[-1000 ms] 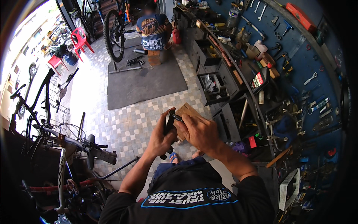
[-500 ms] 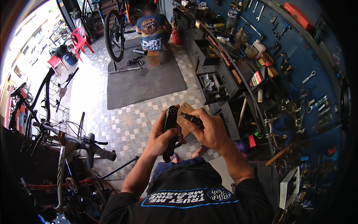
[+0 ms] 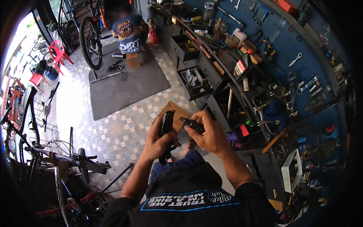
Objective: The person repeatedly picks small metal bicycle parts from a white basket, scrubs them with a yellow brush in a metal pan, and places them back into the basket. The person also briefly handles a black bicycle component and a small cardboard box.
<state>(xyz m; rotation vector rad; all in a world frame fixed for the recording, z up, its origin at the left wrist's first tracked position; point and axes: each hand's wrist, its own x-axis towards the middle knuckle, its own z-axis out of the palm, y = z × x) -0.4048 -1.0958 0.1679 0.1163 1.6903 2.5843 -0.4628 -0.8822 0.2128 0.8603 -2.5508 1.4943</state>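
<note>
A long black part (image 3: 166, 126) stands upright in front of the person's chest, gripped in the closed left hand (image 3: 157, 142). Just beside it, the right hand (image 3: 210, 134) pinches a small black tool (image 3: 191, 123) whose tip points at the part. A brown cardboard piece (image 3: 177, 113) shows behind both, over the tiled floor (image 3: 124, 132)
</note>
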